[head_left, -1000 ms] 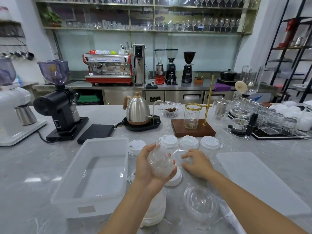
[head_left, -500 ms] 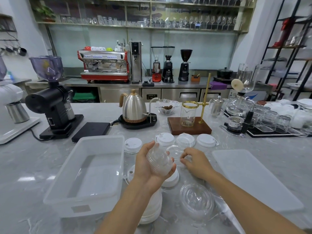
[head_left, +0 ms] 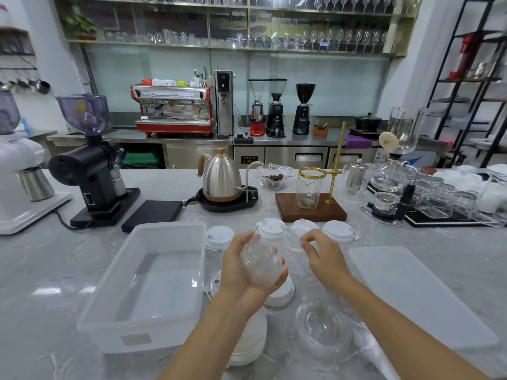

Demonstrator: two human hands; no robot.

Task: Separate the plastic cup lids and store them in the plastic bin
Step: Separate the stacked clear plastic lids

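Clear domed lids (head_left: 262,263) sit clamped in the left hand's (head_left: 244,272) grip; right hand (head_left: 325,256) half-curled, empty.

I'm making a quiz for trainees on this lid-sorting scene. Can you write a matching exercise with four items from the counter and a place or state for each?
Items:
1. translucent white plastic bin
2. stack of clear dome plastic lids
3. steel gooseneck kettle
4. flat white plastic bin lid

Places or states:
A. lies on the counter right of the right hand
B. held in the left hand grip
C. stands on a black base behind the lids
D. sits open left of the hands, nothing in it

Pairs: 1-D, 2-B, 3-C, 4-A
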